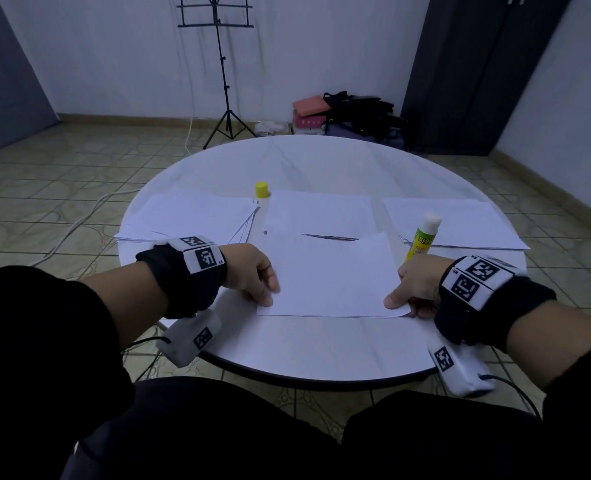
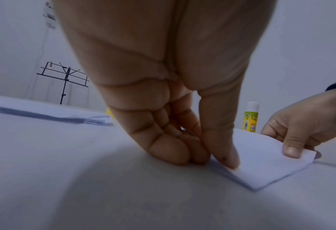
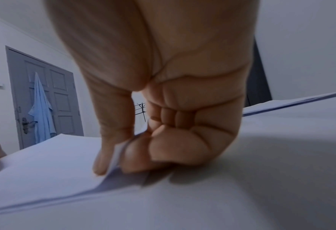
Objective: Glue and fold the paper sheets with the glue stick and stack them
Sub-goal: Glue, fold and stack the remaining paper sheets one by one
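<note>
Two hands work one sheet at the near side of the round table (image 1: pixel 321 348). We go largest to smallest.

Table: white top, tiled floor around it. We sit at its near edge, black sleeves in view.

Left pile (image 1: pixel 190 216): loose white sheets, fanned at their right edge, far left on the table.

Right pile (image 1: pixel 460 221): white sheets, far right, well apart from the left pile.

Sheet (image 1: pixel 328 271): white, in the middle between the piles, its far part folded over toward us; a dark gap shows under the raised fold at the far side. The near edge lies flat along the table.

Left hand (image 1: pixel 252 275): at the sheet's near left corner. In the left wrist view the thumb lies on top of the corner and the fingers (image 2: pixel 169 149) curl under beside it, so we read it as pinching the sheet.

Right hand (image 1: pixel 415 285): at the near right corner, thumb on top, curled fingers (image 3: pixel 163 149) below, pinching the corner, which curls up between them.

Glue stick (image 1: pixel 423 237): yellow-green label, white top, upright, just beyond the right hand.

Cap (image 1: pixel 261 189): yellow, upright, between the left pile and the sheet's far edge.
</note>
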A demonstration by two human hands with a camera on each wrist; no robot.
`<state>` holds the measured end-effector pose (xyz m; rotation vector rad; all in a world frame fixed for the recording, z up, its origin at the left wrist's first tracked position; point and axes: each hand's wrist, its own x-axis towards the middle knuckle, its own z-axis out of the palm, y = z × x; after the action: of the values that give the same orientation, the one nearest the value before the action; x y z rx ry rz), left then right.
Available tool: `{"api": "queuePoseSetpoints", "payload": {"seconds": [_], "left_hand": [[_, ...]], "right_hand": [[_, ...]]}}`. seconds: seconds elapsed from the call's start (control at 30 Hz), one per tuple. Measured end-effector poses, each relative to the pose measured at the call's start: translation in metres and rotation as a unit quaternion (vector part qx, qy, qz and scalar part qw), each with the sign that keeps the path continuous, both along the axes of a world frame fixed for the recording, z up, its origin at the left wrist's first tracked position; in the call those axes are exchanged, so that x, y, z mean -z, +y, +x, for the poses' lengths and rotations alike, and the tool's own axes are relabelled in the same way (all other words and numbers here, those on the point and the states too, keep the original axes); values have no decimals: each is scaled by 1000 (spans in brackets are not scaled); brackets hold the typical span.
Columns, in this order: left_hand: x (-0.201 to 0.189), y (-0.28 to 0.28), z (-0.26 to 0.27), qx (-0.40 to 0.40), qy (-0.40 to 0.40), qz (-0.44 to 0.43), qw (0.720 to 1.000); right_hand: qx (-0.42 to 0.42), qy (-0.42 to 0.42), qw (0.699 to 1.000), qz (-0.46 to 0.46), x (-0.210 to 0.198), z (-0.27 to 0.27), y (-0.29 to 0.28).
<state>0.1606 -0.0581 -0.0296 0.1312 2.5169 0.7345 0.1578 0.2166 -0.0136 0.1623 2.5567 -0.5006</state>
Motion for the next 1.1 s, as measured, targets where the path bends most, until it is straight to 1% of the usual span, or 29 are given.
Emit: {"api": "queuePoseSetpoints", "payload": {"seconds": [0.17, 0.4, 0.47, 0.53, 0.6, 0.67, 0.7, 0.77, 0.83, 0.9, 0.97, 1.03, 1.1], "left_hand": [[1, 2, 0, 11, 15, -25, 1000], [1, 2, -3, 16, 21, -49, 998], [0, 3, -3, 23, 19, -65, 997], [-1, 4, -4, 22, 12, -87, 996], [-6, 6, -3, 16, -7, -124, 992], [-14, 10, 0, 31, -4, -188, 982], [-18, 14, 1, 45, 7, -225, 973], [-27, 25, -1, 85, 29, -306, 948], [-33, 42, -7, 120, 49, -359, 924], [-32, 65, -16, 141, 77, -363, 918], [-25, 91, -21, 176, 98, -337, 920], [-15, 114, -20, 219, 81, -312, 921], [-6, 123, -19, 241, 73, -299, 921]], "right_hand": [[-22, 8, 998, 57, -6, 4, -4], [-25, -3, 998, 55, -4, 2, -2], [-28, 7, 997, 69, -5, 3, -4], [-43, 29, 993, 107, -7, 5, -8], [-57, 48, 989, 131, -11, 8, -12], [-79, 54, 987, 126, -13, 11, -14], [-105, 54, 984, 133, -13, 12, -15], [-164, 46, 970, 175, -16, 12, -19], [-186, 44, 960, 205, -15, 11, -22], [-189, 52, 957, 213, -14, 9, -24], [-195, 60, 956, 208, -14, 9, -24], [-213, 65, 954, 203, -11, 8, -23], [-216, 61, 955, 192, -9, 7, -22]]}}
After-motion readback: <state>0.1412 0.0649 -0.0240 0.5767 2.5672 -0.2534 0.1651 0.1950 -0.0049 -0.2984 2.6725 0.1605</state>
